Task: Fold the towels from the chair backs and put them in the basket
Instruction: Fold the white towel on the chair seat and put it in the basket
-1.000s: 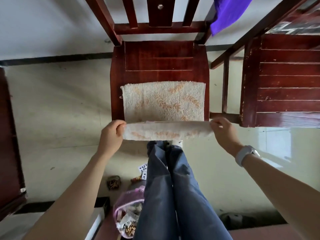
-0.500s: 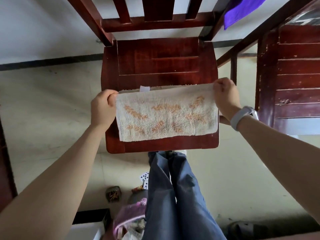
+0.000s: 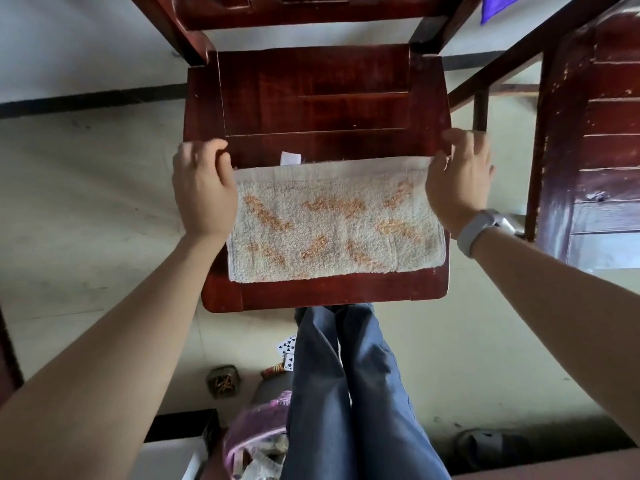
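Head view, cream towel [image 3: 332, 223] (orange flecks) folded flat on chair seat [image 3: 311, 98], both hands' loosened fingers [image 3: 207, 150] resting at its far corners

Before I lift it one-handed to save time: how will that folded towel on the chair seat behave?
The towel is terry, so probably floppy: it would likely sag and unfold. It looks light. The seat looks glossy, so it may slide if pushed.
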The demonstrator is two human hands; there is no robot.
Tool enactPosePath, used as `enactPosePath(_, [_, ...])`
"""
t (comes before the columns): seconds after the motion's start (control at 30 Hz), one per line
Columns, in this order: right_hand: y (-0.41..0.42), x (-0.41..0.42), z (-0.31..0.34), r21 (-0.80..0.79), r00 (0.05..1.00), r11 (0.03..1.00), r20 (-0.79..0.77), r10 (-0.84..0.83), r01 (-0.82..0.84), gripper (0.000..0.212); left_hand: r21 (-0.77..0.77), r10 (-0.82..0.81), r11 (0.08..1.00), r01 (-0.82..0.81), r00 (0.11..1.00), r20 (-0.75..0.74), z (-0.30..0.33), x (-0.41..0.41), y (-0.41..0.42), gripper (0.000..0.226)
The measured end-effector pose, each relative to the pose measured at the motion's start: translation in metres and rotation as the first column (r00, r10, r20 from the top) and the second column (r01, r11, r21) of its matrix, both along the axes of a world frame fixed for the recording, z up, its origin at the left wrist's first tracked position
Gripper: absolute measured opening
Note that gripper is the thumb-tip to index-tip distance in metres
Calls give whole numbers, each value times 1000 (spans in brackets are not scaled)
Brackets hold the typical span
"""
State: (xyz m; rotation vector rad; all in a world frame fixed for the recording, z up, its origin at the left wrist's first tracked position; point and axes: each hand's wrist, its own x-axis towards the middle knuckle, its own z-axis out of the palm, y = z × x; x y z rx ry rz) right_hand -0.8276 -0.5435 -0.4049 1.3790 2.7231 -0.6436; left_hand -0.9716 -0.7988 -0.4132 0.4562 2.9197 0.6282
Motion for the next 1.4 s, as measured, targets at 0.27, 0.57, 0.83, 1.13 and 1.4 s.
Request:
enactPosePath(0.27, [-65, 22, -13, -29, 654, 670, 189, 732, -742, 48, -231, -565, 794, 563, 823, 61, -13, 65, 8, 37])
enactPosePath(0.57, [-36, 27, -48, 47, 740, 756, 254, 623, -653, 51, -319, -499, 801, 507, 859, 111, -47, 48, -8, 58])
enactPosePath(0.83, [0, 68, -33, -55, 925, 930, 93, 368, -364, 51, -292, -303, 895, 337, 940, 157, -30, 50, -14, 61])
enactPosePath(1.13, [-25, 66, -13, -174, 959, 965, 239, -151, 196, 31, -335, -405, 817, 470, 880, 247, -20, 106, -9, 59])
enactPosePath(1.4, [-25, 45, -10, -290, 903, 914, 401, -154, 285, 28, -365, -385, 792, 489, 864, 324, -19, 105, -10, 60])
